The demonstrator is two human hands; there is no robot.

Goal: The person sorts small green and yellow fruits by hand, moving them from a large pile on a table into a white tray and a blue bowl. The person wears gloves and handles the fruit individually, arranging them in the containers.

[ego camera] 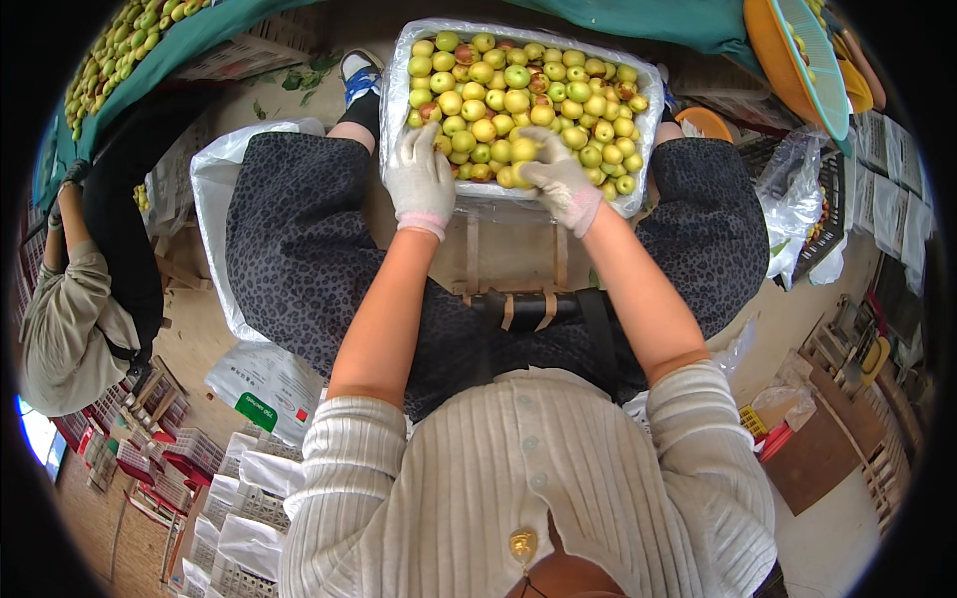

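Observation:
Between my knees stands a crate lined with clear plastic film (pixel 516 196), filled with yellow-green jujubes (pixel 516 101), some with reddish-brown patches. Both my hands wear whitish knit gloves with pink cuffs. At the near left corner of the crate, my left hand (pixel 422 176) rests with its fingertips down among the fruit; whether it grips one is hidden. My right hand (pixel 559 178) is at the near side, right of centre. Its thumb and fingers curl around a jujube (pixel 524 149), which is blurred like the fingertips.
Teal cloth (pixel 635 26) borders the far side, with more jujubes (pixel 127 52) heaped far left. An orange basin and a light-blue sieve (pixel 811 67) are at upper right. A black crate (pixel 826 217) stands right. Another person (pixel 78 321) works at left. White-lined crates (pixel 247 516) stand lower left.

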